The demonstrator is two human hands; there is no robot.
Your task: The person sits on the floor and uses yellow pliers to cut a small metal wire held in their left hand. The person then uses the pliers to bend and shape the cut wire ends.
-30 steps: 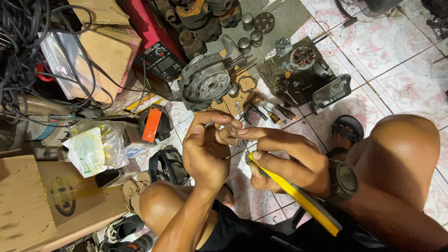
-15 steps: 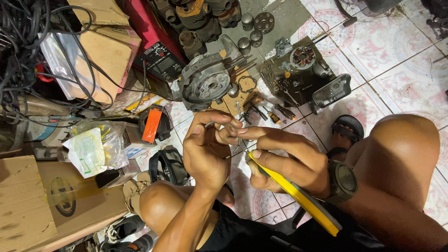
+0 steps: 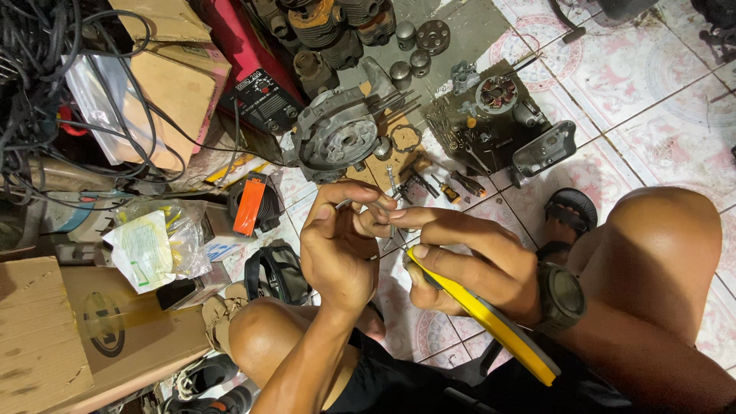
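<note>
Engine casing (image 3: 337,138), scattered tools (image 3: 429,180) block ahead.

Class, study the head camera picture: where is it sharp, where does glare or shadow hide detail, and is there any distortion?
Head view: the left hand and right hand are sharp and evenly lit; the small part pinched between their fingers is too small to tell; soft glare on the floor tiles; the cables at upper left sink into shadow; wide-angle stretch at the edges.

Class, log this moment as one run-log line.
left hand: pinching small metal part | right hand: gripping yellow-handled tool | floor: engine casing
</note>
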